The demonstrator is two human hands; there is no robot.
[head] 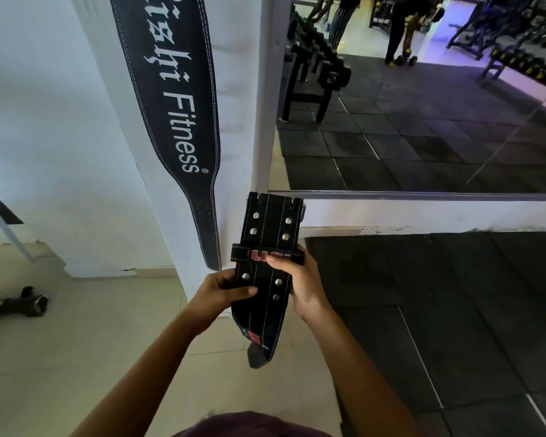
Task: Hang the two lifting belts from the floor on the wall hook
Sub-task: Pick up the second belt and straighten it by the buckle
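A long black lifting belt with white lettering [171, 99] hangs down the white wall, its narrow tip near the floor; the hook above it is out of frame. I hold a second black belt with metal rivets and red letters [270, 222] upright in front of me, buckle end up. My left hand [224, 291] grips its left edge, thumb across the front. My right hand [297, 279] grips its right edge at the strap loop. The belt's lower end droops below my hands.
A large wall mirror [423, 121] to the right reflects a dumbbell rack, black floor mats and people. Black rubber mats [454, 310] cover the floor at right, beige tiles at left. A dark handle attachment [22, 305] lies on the tiles at far left.
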